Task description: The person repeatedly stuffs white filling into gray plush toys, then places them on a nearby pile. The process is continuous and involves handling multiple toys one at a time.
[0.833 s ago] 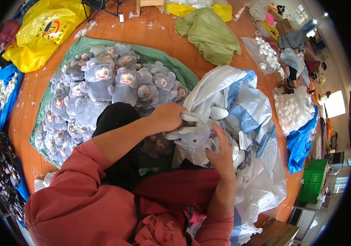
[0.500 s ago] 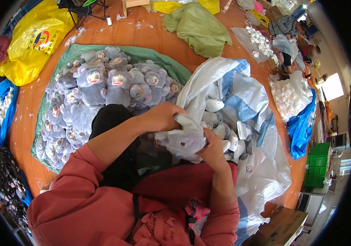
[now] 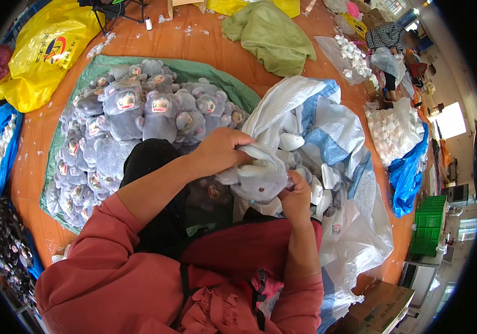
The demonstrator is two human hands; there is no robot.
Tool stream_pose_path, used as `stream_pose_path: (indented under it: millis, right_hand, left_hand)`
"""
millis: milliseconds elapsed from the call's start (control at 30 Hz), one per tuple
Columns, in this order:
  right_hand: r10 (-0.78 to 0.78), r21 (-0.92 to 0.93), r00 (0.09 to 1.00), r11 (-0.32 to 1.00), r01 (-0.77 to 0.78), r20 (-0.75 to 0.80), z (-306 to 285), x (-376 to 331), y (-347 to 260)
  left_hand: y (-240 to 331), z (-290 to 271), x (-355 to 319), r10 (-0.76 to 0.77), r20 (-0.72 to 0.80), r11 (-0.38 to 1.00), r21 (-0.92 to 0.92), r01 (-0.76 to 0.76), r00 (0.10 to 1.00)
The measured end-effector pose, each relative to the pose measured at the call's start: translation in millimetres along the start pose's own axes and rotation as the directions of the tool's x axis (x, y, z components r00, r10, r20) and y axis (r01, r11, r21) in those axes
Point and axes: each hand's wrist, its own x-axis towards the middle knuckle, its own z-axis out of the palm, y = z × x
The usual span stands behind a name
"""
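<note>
Between my two hands, above my lap, is a grey plush piece (image 3: 261, 182) with a paler edge and a small dark spot on its side. My left hand (image 3: 224, 149) grips its upper edge with bent fingers. At its right end my right hand (image 3: 297, 192) pinches the fabric, fingers closed. Just right of it, grey and white plush pieces (image 3: 317, 192) fill an open white and blue woven sack (image 3: 333, 125). Left of my hands, grey plush toys with printed faces (image 3: 160, 111) are heaped on a green sheet (image 3: 210, 72).
A yellow bag (image 3: 49, 50) lies at the far left, and an olive cloth (image 3: 272, 39) at the back. Black plush pieces (image 3: 7, 239) are piled at the left. A green crate (image 3: 429, 225) and a cardboard box (image 3: 380, 306) stand at the right. Another person (image 3: 386, 36) is at the far right.
The plush piece has shifted slightly right and turned in my hands, its dark spot now lower. My left hand has moved a little down; both hands keep their grip.
</note>
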Motion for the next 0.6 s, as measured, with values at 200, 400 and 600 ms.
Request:
stream_pose_path:
  millis: [200, 400, 600]
  right_hand:
    - [0.165, 0.350, 0.986, 0.925, -0.150, -0.014, 3.1, 2.1, -2.6]
    - [0.264, 0.523, 0.961, 0.832, -0.186, -0.078, -4.5, 9.5, -7.2]
    - [0.289, 0.525, 0.952, 0.829, -0.194, -0.105, 15.1, 4.9, -28.9]
  left_hand:
    - [-10.7, -2.9, 6.0, -0.192, 0.127, 0.807, -0.544, 0.230, 0.973]
    - [-9.2, 11.5, 4.5, -0.044, 0.166, 0.758, -0.637, 0.141, 0.985]
    - [-14.3, 27.9, 7.5, -0.225, 0.241, 0.650, -0.684, 0.330, 0.944]
